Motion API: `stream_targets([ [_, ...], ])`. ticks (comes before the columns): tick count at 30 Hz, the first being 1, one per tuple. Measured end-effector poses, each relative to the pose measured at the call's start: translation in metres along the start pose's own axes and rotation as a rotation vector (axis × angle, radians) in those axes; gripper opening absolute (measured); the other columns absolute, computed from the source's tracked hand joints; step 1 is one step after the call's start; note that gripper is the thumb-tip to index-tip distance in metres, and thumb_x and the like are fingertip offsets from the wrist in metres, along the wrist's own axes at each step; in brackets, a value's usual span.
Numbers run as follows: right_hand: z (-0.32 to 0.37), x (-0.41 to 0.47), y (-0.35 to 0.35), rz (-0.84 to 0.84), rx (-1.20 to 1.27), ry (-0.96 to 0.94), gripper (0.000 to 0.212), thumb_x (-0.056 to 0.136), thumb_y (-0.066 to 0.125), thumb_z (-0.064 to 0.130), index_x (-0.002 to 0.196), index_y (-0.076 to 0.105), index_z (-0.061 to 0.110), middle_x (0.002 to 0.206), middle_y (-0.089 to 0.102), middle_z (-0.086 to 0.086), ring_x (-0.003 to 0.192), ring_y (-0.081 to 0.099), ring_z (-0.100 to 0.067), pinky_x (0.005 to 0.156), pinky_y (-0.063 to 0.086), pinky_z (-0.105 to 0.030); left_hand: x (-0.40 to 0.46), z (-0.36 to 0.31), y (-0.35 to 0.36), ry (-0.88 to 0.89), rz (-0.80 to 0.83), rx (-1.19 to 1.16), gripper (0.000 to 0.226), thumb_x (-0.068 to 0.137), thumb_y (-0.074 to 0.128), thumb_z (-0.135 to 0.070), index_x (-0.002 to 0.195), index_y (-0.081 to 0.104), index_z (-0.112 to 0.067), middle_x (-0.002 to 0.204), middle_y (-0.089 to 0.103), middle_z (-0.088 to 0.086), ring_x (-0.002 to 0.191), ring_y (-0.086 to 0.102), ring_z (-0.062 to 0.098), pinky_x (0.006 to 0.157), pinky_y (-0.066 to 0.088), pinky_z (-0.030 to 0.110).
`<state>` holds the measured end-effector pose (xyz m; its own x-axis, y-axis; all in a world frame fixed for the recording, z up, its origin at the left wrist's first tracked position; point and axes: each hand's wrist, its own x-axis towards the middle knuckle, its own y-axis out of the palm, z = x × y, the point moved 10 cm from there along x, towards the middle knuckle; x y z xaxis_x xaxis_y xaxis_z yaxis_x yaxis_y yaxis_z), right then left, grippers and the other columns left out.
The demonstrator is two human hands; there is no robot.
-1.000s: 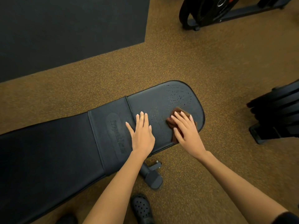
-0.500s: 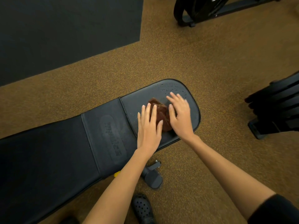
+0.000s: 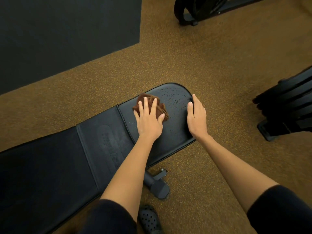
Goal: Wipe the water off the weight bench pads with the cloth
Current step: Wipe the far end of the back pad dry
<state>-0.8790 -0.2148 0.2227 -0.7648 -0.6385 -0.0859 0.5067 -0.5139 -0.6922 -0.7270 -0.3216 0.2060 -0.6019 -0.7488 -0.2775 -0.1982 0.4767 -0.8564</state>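
Observation:
A black weight bench runs from lower left to centre, and its rounded seat pad (image 3: pixel 175 132) lies at the right end. Water droplets (image 3: pixel 173 98) speckle the far part of that pad. A crumpled brown cloth (image 3: pixel 159 107) lies on the pad's left far side. My left hand (image 3: pixel 149 118) presses flat on the cloth with straight, spread fingers. At the pad's right edge my right hand (image 3: pixel 196 116) rests flat, fingers straight, holding nothing. The long back pad (image 3: pixel 42 174) stretches away to the left.
The bench's foot tube with a bolt (image 3: pixel 157 183) sticks out below the seat pad, beside a black clog (image 3: pixel 149 220). A black rack (image 3: pixel 287 107) stands at the right, a weight stand (image 3: pixel 199 10) at the top, and a dark mat (image 3: pixel 59 31) at the upper left.
The cloth passed from under my right hand to under my left hand and slid left across the seat pad. My right hand moved to the pad's right edge.

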Motion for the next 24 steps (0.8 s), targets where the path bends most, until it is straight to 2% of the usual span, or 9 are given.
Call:
stream_targets([
  [2,-0.001,0.000,-0.005,-0.033,0.064,0.011,0.046,0.106,0.026,0.027,0.150,0.030,0.012,0.155,0.033,-0.003,0.145,0.025,-0.016,0.119,0.016,-0.047,0.008,-0.002,-0.002,-0.026,-0.007,-0.025,0.063,0.099,0.037,-0.042,0.152,0.008,-0.025,0.160,-0.006,0.010,0.146,-0.011,0.032,0.115,-0.006,0.054],
  [4,-0.003,0.000,-0.008,-0.046,0.108,0.027,0.045,0.107,0.025,0.025,0.149,0.033,0.013,0.154,0.036,-0.002,0.144,0.026,-0.015,0.119,0.016,-0.045,0.006,-0.005,0.000,0.026,-0.037,-0.006,0.063,0.098,0.039,-0.042,0.152,0.013,-0.024,0.160,0.001,0.009,0.146,-0.007,0.034,0.114,-0.005,0.056],
  [6,-0.003,-0.001,-0.009,-0.044,0.145,0.042,0.044,0.107,0.025,0.024,0.148,0.035,0.013,0.153,0.037,-0.001,0.143,0.027,-0.014,0.120,0.015,-0.044,-0.012,-0.018,0.005,0.202,-0.064,0.045,0.060,0.097,0.040,-0.045,0.151,0.021,-0.026,0.160,0.011,0.006,0.146,0.000,0.034,0.115,0.001,0.057],
  [9,-0.003,-0.001,-0.010,-0.049,0.160,0.050,0.043,0.107,0.025,0.023,0.148,0.036,0.013,0.153,0.038,-0.001,0.143,0.027,-0.012,0.121,0.009,-0.040,-0.048,-0.039,0.027,0.482,-0.008,0.115,0.058,0.095,0.033,-0.051,0.149,0.027,-0.029,0.158,0.020,0.000,0.147,0.007,0.029,0.116,0.010,0.056],
  [11,-0.004,-0.002,-0.010,-0.046,0.163,0.057,0.044,0.107,0.024,0.024,0.148,0.036,0.014,0.153,0.037,0.000,0.144,0.025,-0.011,0.121,0.004,-0.036,-0.048,-0.039,0.031,0.543,0.015,0.151,0.057,0.095,0.033,-0.052,0.149,0.027,-0.032,0.158,0.019,-0.003,0.147,0.007,0.024,0.118,0.009,0.050],
  [13,-0.005,-0.002,-0.009,-0.041,0.164,0.054,0.044,0.107,0.023,0.025,0.148,0.036,0.015,0.153,0.037,0.001,0.144,0.025,-0.011,0.121,0.000,-0.031,-0.031,-0.035,0.022,0.516,-0.006,0.143,0.057,0.096,0.037,-0.050,0.149,0.025,-0.032,0.159,0.017,-0.003,0.148,0.006,0.022,0.119,0.009,0.049],
  [20,-0.006,0.001,-0.005,-0.026,0.136,0.037,0.044,0.107,0.024,0.022,0.149,0.033,0.015,0.155,0.034,0.002,0.145,0.021,-0.009,0.116,-0.004,-0.024,0.028,-0.035,-0.001,0.176,-0.043,0.005,0.062,0.098,0.041,-0.042,0.152,0.014,-0.027,0.160,0.002,0.007,0.147,-0.005,0.026,0.116,-0.004,0.050],
  [22,-0.007,0.004,-0.004,-0.002,0.106,0.035,0.044,0.106,0.027,0.018,0.150,0.032,0.015,0.155,0.033,0.001,0.145,0.021,-0.010,0.118,-0.001,-0.028,0.037,-0.040,-0.001,0.102,-0.052,-0.043,0.063,0.098,0.041,-0.040,0.152,0.013,-0.023,0.160,0.000,0.009,0.147,-0.007,0.028,0.115,-0.006,0.052],
  [24,-0.007,0.006,-0.002,0.020,0.042,0.003,0.046,0.103,0.033,0.011,0.150,0.031,0.013,0.156,0.032,-0.001,0.145,0.023,-0.013,0.121,0.007,-0.039,0.043,-0.045,-0.001,0.056,-0.054,-0.057,0.064,0.098,0.041,-0.039,0.152,0.013,-0.022,0.160,0.000,0.010,0.146,-0.008,0.030,0.114,-0.007,0.053],
])
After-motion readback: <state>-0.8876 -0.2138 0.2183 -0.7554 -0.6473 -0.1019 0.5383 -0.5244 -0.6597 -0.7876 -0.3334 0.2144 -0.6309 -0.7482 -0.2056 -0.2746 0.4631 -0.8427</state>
